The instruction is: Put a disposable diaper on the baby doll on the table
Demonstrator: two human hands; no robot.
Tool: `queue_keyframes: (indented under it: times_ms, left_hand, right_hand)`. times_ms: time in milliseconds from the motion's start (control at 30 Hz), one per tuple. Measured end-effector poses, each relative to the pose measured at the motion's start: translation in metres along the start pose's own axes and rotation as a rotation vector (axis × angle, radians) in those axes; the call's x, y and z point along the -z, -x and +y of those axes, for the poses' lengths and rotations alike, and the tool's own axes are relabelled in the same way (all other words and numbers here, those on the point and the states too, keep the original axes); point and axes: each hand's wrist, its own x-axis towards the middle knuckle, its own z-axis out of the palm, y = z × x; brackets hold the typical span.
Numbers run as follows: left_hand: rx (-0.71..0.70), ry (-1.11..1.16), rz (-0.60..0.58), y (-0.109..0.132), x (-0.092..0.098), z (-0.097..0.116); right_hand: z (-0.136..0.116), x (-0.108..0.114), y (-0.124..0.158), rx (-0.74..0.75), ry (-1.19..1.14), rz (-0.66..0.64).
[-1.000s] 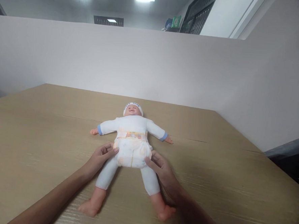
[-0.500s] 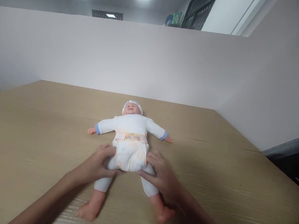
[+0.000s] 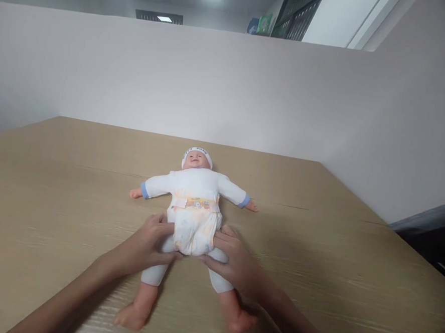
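Observation:
A baby doll (image 3: pixel 196 182) in a white suit with blue cuffs and a white cap lies on its back, arms spread, feet toward me. Round its hips sits a white diaper (image 3: pixel 194 230) with a patterned orange waistband. My left hand (image 3: pixel 152 242) is closed around the thigh on the left, its fingertips at the diaper's leg edge and its thumb below. On the other side, my right hand (image 3: pixel 232 257) grips the other leg edge of the diaper, fingers tucked at the edge, thumb reaching under the thigh.
The doll lies on a wide wooden table (image 3: pixel 73 192). A pale partition wall (image 3: pixel 197 84) rises behind the table and along its right side. A dark object (image 3: pixel 436 245) stands beyond the right edge.
My right hand has moved slightly left, its fingers further in at the diaper's leg edge, and that side of the diaper looks drawn inward. My left hand has barely shifted.

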Motion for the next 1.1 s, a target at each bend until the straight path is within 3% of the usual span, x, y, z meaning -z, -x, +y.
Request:
queue_keyframes:
  times_ms: [167, 333, 500, 800, 1100]
  left_hand:
    - [-0.081, -0.242, -0.104, -0.007, 0.010, 0.016]
    - [-0.085, -0.300, -0.124, -0.012, 0.011, 0.016]
    - [-0.066, -0.171, -0.098, -0.013, 0.011, 0.013]
    - [-0.251, 0.195, -0.073, -0.016, 0.005, -0.021]
    - [-0.261, 0.190, -0.101, -0.016, 0.005, -0.027]
  right_hand:
    - [-0.002, 0.002, 0.001, -0.004, 0.135, -0.033]
    - [0.010, 0.007, 0.002, 0.061, 0.179, -0.051]
    - [0.027, 0.009, 0.006, 0.132, 0.127, -0.010]
    - [0.034, 0.005, 0.006, 0.076, -0.082, -0.023]
    - [0.037, 0.008, 0.006, 0.028, -0.253, -0.066]
